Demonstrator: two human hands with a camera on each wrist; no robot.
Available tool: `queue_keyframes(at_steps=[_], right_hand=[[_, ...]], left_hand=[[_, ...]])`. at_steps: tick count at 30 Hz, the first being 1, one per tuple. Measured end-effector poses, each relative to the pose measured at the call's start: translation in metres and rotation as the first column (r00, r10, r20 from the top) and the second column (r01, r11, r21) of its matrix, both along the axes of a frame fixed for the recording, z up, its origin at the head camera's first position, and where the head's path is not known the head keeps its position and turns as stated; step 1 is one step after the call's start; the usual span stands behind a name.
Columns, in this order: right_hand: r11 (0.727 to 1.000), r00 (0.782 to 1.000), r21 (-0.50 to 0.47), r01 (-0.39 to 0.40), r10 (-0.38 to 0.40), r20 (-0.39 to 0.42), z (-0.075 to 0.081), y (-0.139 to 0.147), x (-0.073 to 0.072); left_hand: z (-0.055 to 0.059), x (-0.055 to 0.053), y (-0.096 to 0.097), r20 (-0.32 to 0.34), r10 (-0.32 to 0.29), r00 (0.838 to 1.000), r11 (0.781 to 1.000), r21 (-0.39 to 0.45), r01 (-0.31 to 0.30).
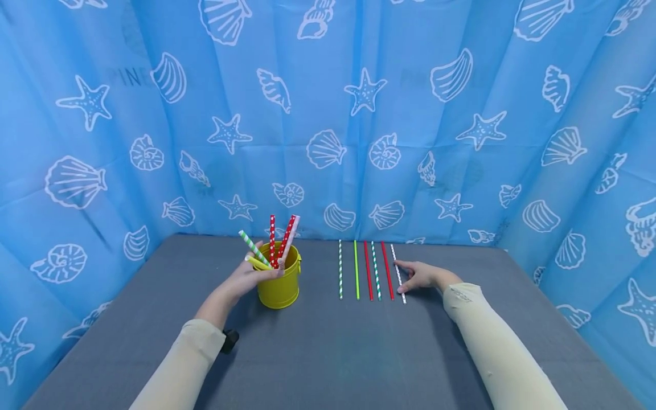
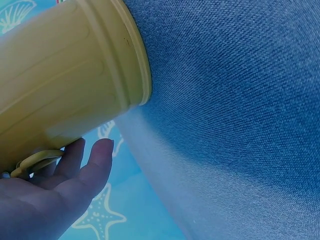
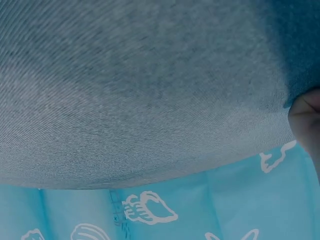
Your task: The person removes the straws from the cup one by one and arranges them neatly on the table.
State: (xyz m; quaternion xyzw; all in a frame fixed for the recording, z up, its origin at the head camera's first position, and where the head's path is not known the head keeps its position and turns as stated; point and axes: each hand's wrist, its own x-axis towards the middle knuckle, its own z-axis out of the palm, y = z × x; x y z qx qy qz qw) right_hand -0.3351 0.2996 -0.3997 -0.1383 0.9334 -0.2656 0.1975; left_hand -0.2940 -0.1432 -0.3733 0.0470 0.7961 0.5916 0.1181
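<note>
On the finely woven grey surface [image 1: 328, 353], the left hand [image 1: 245, 282] grips a round yellow bucket [image 1: 279, 291] at left, which holds a green-striped straw [image 1: 253, 248] and red white-dotted straws [image 1: 272, 234]. To its right, the right hand [image 1: 424, 277], thumb and forefinger spread, touches a speckled white straw [image 1: 398, 274] ending a row of slim straws [image 1: 368, 270]. Far behind hangs a creased blue shell-print curtain [image 1: 328, 188].
</note>
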Motion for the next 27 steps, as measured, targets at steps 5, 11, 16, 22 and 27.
queue_keyframes(at_steps=[5, 11, 16, 22, 27], right_hand=[[0.998, 0.999, 0.044, 0.035, -0.035, -0.005, -0.0015, -0.0045, -0.0009], [0.997, 0.999, 0.050, 0.051, -0.051, 0.011, -0.0017, -0.0051, -0.0058], [0.996, 0.997, 0.057, 0.067, -0.069, 0.032, 0.0000, -0.0055, -0.0078], [0.998, 0.997, 0.029, 0.064, -0.065, 0.044, 0.0024, -0.0042, -0.0056], [0.998, 0.997, -0.008, 0.058, -0.057, 0.042, 0.0048, -0.0036, -0.0026]], left_hand=[[-0.0003, -0.0005, 0.0015, 0.000, -0.001, 1.000, 1.000, 0.003, 0.001], [0.0007, 0.0010, 0.0009, -0.007, -0.007, 1.000, 1.000, 0.017, 0.007], [0.0003, 0.0001, -0.0003, -0.007, -0.011, 1.000, 1.000, 0.021, 0.011], [0.0001, -0.0006, -0.0006, -0.009, -0.016, 1.000, 1.000, 0.015, 0.016], [0.0006, -0.0006, -0.0006, -0.008, -0.017, 1.000, 1.000, 0.010, 0.017]])
